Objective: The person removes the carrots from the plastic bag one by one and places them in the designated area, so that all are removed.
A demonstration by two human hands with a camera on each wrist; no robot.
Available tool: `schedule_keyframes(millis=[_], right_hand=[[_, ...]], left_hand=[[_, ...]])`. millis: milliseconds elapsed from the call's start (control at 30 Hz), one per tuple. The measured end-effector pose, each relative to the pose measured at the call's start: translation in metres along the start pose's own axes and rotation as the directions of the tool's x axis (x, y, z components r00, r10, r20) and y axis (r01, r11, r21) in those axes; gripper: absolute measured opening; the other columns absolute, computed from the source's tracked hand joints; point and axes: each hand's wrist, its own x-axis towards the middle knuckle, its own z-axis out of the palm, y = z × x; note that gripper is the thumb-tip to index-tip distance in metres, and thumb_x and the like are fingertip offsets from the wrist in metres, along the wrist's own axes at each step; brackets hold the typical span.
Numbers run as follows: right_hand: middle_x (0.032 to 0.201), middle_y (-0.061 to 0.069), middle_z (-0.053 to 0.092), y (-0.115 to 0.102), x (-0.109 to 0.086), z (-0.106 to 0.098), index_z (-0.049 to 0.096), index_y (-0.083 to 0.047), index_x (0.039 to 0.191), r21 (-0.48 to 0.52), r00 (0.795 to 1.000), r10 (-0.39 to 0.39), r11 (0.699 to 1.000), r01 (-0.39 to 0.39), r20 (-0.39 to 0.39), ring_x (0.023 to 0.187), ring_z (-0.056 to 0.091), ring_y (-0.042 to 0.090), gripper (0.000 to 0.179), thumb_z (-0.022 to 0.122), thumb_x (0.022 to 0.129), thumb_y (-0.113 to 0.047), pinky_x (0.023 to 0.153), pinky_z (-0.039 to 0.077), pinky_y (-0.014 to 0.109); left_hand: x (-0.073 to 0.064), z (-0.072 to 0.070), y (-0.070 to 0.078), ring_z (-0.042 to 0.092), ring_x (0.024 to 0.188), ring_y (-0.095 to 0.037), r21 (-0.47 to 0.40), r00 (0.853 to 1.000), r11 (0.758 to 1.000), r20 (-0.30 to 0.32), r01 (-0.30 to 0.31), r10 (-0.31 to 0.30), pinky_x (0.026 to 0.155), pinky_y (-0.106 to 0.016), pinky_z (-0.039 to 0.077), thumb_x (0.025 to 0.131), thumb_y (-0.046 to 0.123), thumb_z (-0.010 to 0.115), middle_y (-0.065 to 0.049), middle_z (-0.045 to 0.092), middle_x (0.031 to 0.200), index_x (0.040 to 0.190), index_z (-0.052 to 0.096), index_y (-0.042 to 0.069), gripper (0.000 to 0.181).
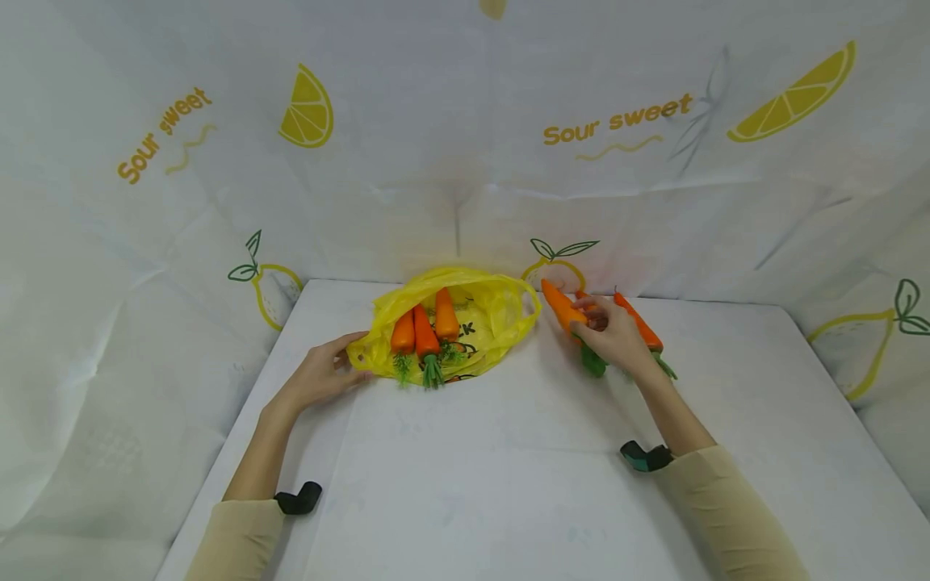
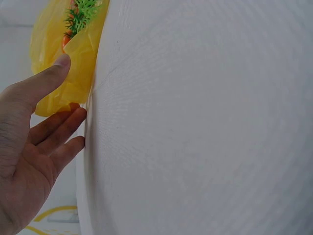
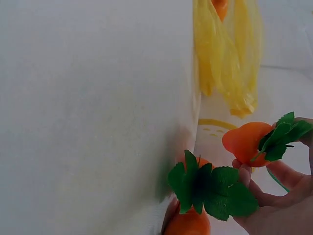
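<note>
A yellow plastic bag (image 1: 501, 323) lies with its mouth toward me, three carrots inside: one orange carrot (image 1: 403, 333) at left, a redder carrot (image 1: 426, 332) in the middle and another orange carrot (image 1: 446, 315). My left hand (image 1: 330, 371) holds the bag's left edge, thumb on its near side and fingertips low by the table in the left wrist view. To the right of the bag, my right hand (image 1: 613, 331) pinches an orange carrot (image 3: 248, 143) near its leafy end, its tip pointing away. A redder carrot (image 1: 639, 321) lies just right of that hand.
Broad green leaves (image 3: 210, 188) of a carrot show below the held one in the right wrist view. Behind the white table (image 1: 472, 484) rises a white cloth (image 1: 436, 161) printed with lemons. A black strap mount sits on each wrist.
</note>
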Motion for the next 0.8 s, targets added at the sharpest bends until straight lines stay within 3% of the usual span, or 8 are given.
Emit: schedule_keyframes(millis=[100,333,600,800], right_hand=[[0.107,0.02,0.068,0.001,0.001,0.005,0.066,-0.001,0.135,-0.024,1.0,0.007,1.0,-0.007,0.004,0.092,0.061,0.029,0.04,0.071,0.102,-0.024,0.071,0.051,0.017],[0.109,0.021,0.07,0.003,0.002,0.011,0.066,-0.001,0.134,-0.074,1.0,0.022,0.997,-0.021,0.016,0.094,0.062,0.03,0.04,0.07,0.101,-0.025,0.075,0.052,0.021],[0.105,0.022,0.076,0.001,0.002,0.016,0.072,-0.001,0.127,-0.116,0.999,-0.037,0.993,0.037,0.001,0.083,0.066,0.027,0.035,0.073,0.098,-0.021,0.073,0.054,0.026],[0.1,0.019,0.074,0.001,0.003,0.02,0.074,-0.002,0.126,-0.148,1.0,-0.012,0.989,0.013,0.007,0.083,0.063,0.027,0.034,0.073,0.099,-0.024,0.068,0.053,0.026]], left_hand=[[0.0,0.0,0.0,0.067,0.132,-0.044,-0.001,1.0,1.0,0.001,0.006,-0.006,0.111,-0.062,0.056,0.094,0.023,0.087,-0.024,0.062,0.156,0.157,0.056,0.007,0.073],[0.0,-0.001,0.001,0.067,0.132,-0.044,-0.005,1.0,1.0,0.004,0.006,-0.006,0.112,-0.062,0.055,0.094,0.023,0.086,-0.023,0.062,0.155,0.158,0.056,0.008,0.072],[0.0,-0.001,0.003,0.067,0.132,-0.044,0.001,1.0,1.0,0.001,0.005,-0.005,0.112,-0.062,0.055,0.094,0.022,0.086,-0.023,0.063,0.155,0.158,0.056,0.007,0.072],[0.0,-0.001,0.002,0.066,0.134,-0.046,0.001,1.0,1.0,-0.002,-0.013,0.013,0.113,-0.063,0.055,0.094,0.022,0.087,-0.024,0.063,0.155,0.157,0.056,0.006,0.071]])
